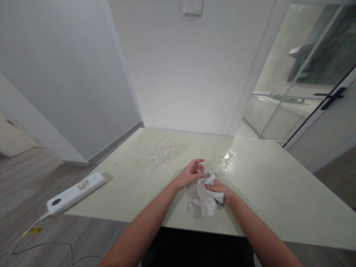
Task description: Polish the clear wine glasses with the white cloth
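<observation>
My left hand curls its fingers round a small clear glass held just above the pale table. My right hand grips a white cloth, whose upper end is pressed against the glass while the rest hangs down to the tabletop. Both hands meet near the table's middle, close to its front edge.
A cluster of several clear stemmed glasses stands at the back left of the table. One single glass stands at the back, right of my hands. A white power strip lies on the left corner, its cable running to the floor.
</observation>
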A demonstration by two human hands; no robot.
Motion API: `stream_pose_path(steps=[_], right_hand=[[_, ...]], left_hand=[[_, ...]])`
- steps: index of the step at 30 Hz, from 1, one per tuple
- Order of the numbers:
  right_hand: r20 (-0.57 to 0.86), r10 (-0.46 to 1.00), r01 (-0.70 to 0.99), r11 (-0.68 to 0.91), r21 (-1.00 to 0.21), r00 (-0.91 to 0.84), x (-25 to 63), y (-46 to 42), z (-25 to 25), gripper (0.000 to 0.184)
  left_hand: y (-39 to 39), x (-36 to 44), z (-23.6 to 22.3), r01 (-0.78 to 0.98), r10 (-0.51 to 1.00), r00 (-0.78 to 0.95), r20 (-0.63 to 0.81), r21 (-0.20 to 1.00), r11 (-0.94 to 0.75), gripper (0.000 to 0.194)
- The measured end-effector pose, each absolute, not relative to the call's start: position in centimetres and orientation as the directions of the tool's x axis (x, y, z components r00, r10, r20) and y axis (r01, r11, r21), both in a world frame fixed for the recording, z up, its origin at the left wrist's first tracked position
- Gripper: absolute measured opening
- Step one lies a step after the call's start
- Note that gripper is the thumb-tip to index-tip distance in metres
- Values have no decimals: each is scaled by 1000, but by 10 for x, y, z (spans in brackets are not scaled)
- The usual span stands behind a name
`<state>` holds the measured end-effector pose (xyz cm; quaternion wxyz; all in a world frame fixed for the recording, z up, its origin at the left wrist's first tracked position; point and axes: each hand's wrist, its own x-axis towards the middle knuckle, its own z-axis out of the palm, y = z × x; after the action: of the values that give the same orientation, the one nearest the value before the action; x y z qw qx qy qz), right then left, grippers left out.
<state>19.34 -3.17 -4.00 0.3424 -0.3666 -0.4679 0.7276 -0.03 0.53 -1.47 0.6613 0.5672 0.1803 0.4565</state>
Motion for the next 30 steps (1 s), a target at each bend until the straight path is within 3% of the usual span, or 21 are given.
stream_pose_path(steps=[5,9,14,20,30], right_hand=[[-226,830,-160,-350,-923,-510,193,-31,-42,56],[-255,821,-162,-383,-909,-510,192,-33,-41,53],[-271,816,-144,-392,-909,-511,191,-37,-36,48],[-278,815,-154,-404,-902,-509,191,-38,-35,51],[-296,809,-140,-417,-898,-508,190,-36,-37,54]], left_hand=[[2,0,-13,-416,770,577,271,909,-8,70],[-1,0,-11,-309,798,564,213,950,-35,66],[-1,-1,-9,-395,700,671,245,917,58,68],[3,2,-13,-323,825,530,194,946,-15,58],[2,0,-13,-302,820,537,198,953,-33,53]])
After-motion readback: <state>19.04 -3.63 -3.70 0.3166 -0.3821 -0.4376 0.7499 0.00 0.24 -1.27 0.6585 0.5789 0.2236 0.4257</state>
